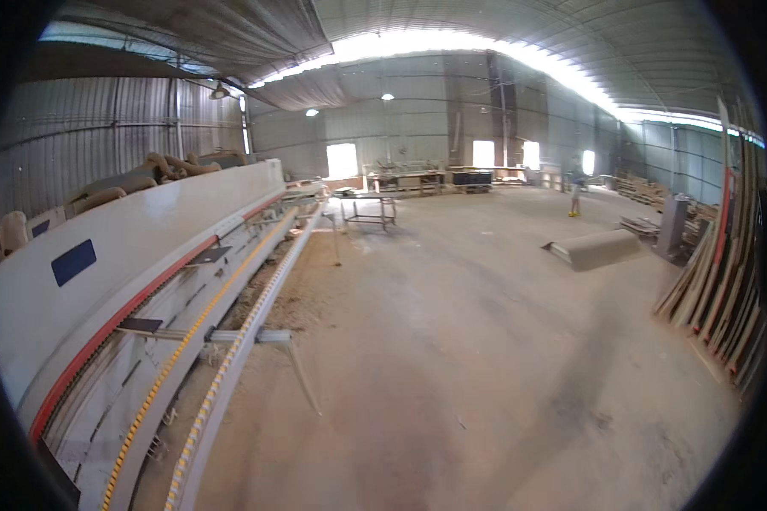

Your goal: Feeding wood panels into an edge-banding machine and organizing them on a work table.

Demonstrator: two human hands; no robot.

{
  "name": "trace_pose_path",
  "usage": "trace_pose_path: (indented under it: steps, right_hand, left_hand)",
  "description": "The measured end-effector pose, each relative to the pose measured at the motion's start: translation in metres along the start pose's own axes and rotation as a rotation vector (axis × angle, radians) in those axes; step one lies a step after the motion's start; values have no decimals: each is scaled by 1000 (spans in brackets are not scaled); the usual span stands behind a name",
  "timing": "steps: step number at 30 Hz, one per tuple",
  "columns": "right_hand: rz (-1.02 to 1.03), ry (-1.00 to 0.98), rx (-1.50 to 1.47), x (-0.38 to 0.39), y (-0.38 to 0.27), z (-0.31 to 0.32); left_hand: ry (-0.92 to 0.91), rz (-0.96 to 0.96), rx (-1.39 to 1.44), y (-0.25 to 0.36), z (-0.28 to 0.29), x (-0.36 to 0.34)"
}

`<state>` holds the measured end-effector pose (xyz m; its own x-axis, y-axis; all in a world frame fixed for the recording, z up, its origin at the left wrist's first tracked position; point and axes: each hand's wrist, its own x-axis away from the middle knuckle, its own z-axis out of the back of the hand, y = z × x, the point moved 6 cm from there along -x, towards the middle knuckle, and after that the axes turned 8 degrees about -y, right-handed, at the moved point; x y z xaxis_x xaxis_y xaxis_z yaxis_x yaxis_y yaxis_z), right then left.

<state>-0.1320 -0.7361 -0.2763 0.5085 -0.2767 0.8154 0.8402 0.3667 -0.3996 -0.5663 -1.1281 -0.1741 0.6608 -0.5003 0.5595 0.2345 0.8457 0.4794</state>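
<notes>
Neither of the person's hands shows anywhere in the view, so I cannot tell whether they are open, closed or holding something.

Nearest on the left runs a long white machine (128, 255) with a red stripe, and beside it a roller rail (230, 358) on thin legs, set parallel, seemingly so that panels can ride along it. Sawdust lies beneath the rail. Long boards (720, 281) lean upright against the right wall, probably to keep the concrete floor (452, 366) free. A flat stack of sheets (592, 249) lies farther off, and a metal trolley (368, 209) stands far back near the benches.
</notes>
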Motion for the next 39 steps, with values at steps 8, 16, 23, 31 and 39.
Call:
trace_pose_path:
  steps: [8, 16, 23, 31, 39]
  right_hand:
    - [654, -134, -827, -350, -370, 316]
    - [613, 316, -425, -328, -631, 492]
    - [409, 258, -350, -467, -761, 639]
    - [515, 181, -205, -651, -1008, 861]
    - [834, 226, 203, -835, -1267, 1114]
  left_hand:
    - [-369, 357, -172, -89, 15, -103]
    - [-283, 422, -98, -43, 219, -402]
    - [-56, 15, -497, 109, 412, -795]
    - [33, -108, 141, 334, 695, -1070]
    - [-43, 184, -15, 290, 835, -1230]
